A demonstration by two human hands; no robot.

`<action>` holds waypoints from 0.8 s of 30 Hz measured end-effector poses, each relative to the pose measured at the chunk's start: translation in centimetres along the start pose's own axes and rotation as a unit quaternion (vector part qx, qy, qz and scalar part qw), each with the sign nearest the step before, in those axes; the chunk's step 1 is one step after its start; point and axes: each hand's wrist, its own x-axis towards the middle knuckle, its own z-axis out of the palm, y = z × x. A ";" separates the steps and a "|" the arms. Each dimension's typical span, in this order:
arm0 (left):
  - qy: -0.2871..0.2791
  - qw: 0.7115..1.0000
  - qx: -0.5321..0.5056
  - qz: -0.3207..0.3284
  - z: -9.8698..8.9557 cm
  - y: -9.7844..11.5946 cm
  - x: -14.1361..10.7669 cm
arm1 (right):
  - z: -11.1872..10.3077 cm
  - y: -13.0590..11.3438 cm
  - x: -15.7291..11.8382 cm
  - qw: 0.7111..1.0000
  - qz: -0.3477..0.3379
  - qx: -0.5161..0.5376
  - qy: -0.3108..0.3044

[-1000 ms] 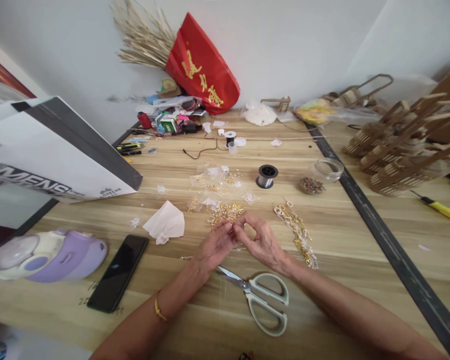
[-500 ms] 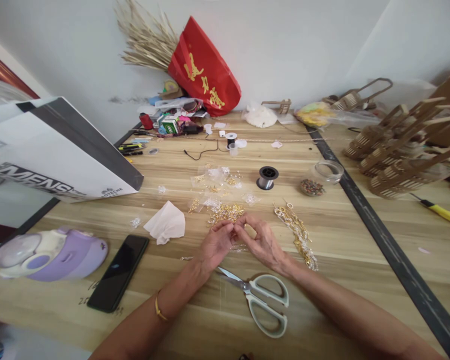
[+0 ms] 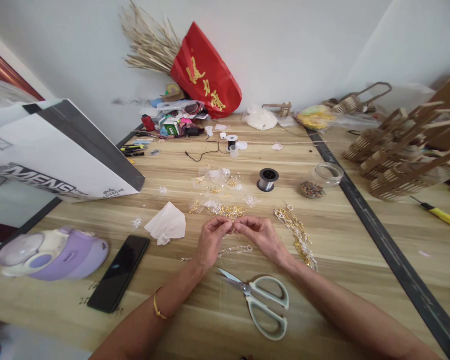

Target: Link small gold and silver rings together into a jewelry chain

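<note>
My left hand (image 3: 212, 241) and my right hand (image 3: 260, 235) meet fingertip to fingertip over the table. Each has its thumb and index finger pinched, and what lies between them is too small to make out. Just beyond the fingertips is a heap of gold and silver beads (image 3: 230, 211). Below the hands a silver chain (image 3: 235, 250) lies on the wood, partly behind my left hand. Scissors (image 3: 260, 300) with pale handles rest nearer to me, blades pointing up left. Right of my right hand lies a bundle of gold and silver chains (image 3: 298, 232).
A spool of clear line (image 3: 267, 180) and a glass jar of dark beads (image 3: 324, 179) stand beyond the hands. Left are a tissue (image 3: 167, 223), a phone (image 3: 119, 273), a purple bottle (image 3: 56, 254) and a white box (image 3: 63, 155). Woven baskets (image 3: 401, 150) stand at right.
My right hand has turned, its fingers now curled in closer to the left fingertips. More of the silver chain below shows. The view has shifted slightly.
</note>
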 end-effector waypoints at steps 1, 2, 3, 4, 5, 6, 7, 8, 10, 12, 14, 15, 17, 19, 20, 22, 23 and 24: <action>-0.002 1.000 -0.003 -0.004 0.0 0.0 0.0 | -0.1 0.1 0.0 1.000 0.000 0.000 -0.005; -0.004 1.000 -0.007 -0.006 -0.1 0.0 0.0 | -0.1 0.1 0.1 1.000 -0.002 -0.004 -0.007; -0.003 1.000 -0.009 -0.006 0.0 0.0 0.0 | -0.2 0.2 0.1 1.000 -0.004 -0.010 -0.008; -0.001 1.000 -0.010 -0.005 0.0 0.0 0.0 | -0.2 0.2 0.1 1.000 -0.006 -0.017 -0.008; 0.001 1.000 -0.010 -0.003 0.1 0.1 -0.1 | -0.2 0.2 0.1 1.000 -0.007 -0.025 -0.005; 0.004 1.000 -0.010 -0.001 0.1 0.1 -0.1 | -0.2 0.2 0.1 0.999 -0.007 -0.031 -0.002; 0.007 1.000 -0.010 0.000 0.2 0.2 -0.1 | -0.1 0.2 0.1 0.999 -0.005 -0.036 0.003; 0.009 1.000 -0.009 0.000 0.2 0.2 -0.1 | -0.1 0.2 0.1 0.999 -0.003 -0.041 0.008; 0.009 1.000 -0.009 -0.003 0.3 0.2 -0.1 | 0.0 0.1 0.0 0.999 -0.005 -0.048 0.016; 0.004 1.000 -0.010 -0.005 0.2 0.2 -0.1 | 0.0 0.1 0.0 0.998 -0.015 -0.055 0.013; -0.004 1.000 -0.014 -0.004 0.2 0.1 -0.1 | 0.1 0.0 0.0 0.998 -0.023 -0.059 0.007; -0.007 1.000 -0.016 -0.006 0.2 0.1 -0.1 | 0.1 -0.1 0.0 0.998 -0.025 -0.061 0.005; -0.010 1.000 -0.020 -0.011 0.2 0.0 -0.1 | 0.0 -0.1 0.0 0.998 -0.024 -0.064 0.004; -0.010 1.000 -0.018 -0.016 0.2 -0.1 -0.1 | 0.0 -0.1 0.0 0.998 -0.024 -0.065 0.003; -0.010 1.000 -0.015 -0.017 0.2 -0.1 -0.1 | 0.0 -0.1 0.0 0.998 -0.025 -0.063 0.002; -0.010 1.000 -0.009 -0.018 0.2 -0.1 -0.1 | 0.0 0.0 0.0 0.998 -0.027 -0.060 -0.001; -0.011 1.000 -0.006 -0.018 0.2 -0.1 -0.1 | 0.0 0.0 0.0 0.998 -0.027 -0.058 -0.003; -0.012 1.000 -0.004 -0.018 0.2 -0.1 -0.1 | 0.0 0.1 0.0 0.998 -0.027 -0.058 -0.004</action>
